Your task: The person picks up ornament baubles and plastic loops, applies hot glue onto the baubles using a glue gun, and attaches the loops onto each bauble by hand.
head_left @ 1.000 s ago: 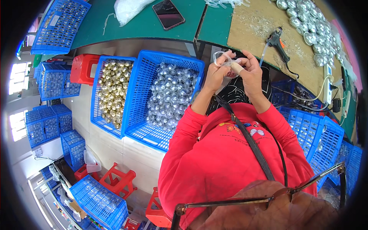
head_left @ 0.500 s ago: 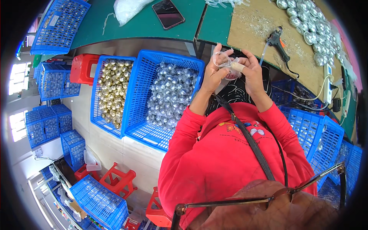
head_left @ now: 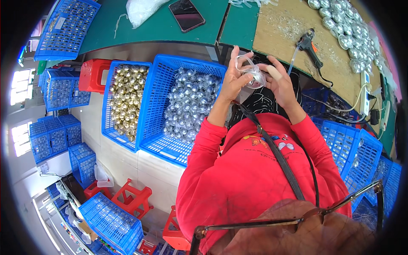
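A clear, shiny round ball ornament (head_left: 256, 82) with a sheer white ribbon (head_left: 250, 60) sits between my hands, above my lap. My left hand (head_left: 234, 81) grips it, thumb across its upper side and the ribbon looped around the fingers. Beside its right side, my right hand (head_left: 280, 85) has its fingers apart, and one finger wears a pale wrap. Whether those fingers touch the ball I cannot tell. To my left stand a blue crate (head_left: 162, 149) of silver balls with ribbons and a narrower blue crate (head_left: 105, 121) of gold balls.
A glue gun (head_left: 309, 46) lies on the brown board (head_left: 278, 19), near silver half-shells (head_left: 342, 29) and a white power strip (head_left: 364, 95). On the green table (head_left: 123, 32) rest a phone (head_left: 186, 15) and a white plastic bag (head_left: 142, 12). Red stools (head_left: 132, 199) stand on the floor.
My right fingers have loosened from the ribbon and spread apart. More of the ball now shows, held in my left hand.
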{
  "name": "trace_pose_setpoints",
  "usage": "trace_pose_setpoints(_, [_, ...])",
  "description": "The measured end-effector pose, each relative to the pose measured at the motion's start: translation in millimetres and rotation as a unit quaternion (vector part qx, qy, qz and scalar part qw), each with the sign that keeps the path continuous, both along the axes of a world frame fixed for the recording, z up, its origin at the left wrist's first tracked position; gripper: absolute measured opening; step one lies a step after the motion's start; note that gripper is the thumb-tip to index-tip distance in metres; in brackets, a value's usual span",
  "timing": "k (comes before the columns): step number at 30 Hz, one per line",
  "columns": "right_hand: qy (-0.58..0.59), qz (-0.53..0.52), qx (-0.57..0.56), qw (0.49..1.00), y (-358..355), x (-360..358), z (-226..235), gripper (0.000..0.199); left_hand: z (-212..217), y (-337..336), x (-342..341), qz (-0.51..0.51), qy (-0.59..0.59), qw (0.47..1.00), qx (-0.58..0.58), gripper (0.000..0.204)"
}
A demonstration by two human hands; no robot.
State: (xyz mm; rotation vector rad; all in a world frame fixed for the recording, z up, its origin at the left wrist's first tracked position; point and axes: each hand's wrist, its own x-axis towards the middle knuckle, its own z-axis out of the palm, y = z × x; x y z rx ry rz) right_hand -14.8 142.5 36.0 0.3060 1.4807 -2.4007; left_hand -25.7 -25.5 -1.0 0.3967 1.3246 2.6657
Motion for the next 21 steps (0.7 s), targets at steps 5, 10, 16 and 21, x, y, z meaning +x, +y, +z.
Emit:
trace_pose_setpoints(5, [0.198,0.100,0.068,0.973,-2,6,-7,0.082,2,2,-2,-0.036,-0.007,0.999,-0.001,0.088])
trace_pose_setpoints(10, [0.178,0.067,0.041,0.981,-1,4,-10,0.090,-2,5,-2,-0.056,-0.021,0.998,0.022,0.090])
trace_pose_setpoints(16, [0.226,0.022,0.155,0.962,-2,6,-12,0.088,0,24,-3,-0.053,-0.014,0.994,0.098,0.095])
trace_pose_setpoints(21, [0.275,0.005,0.251,0.928,4,3,-14,0.088,8,39,-8,0.009,-0.042,0.998,0.040,0.097])
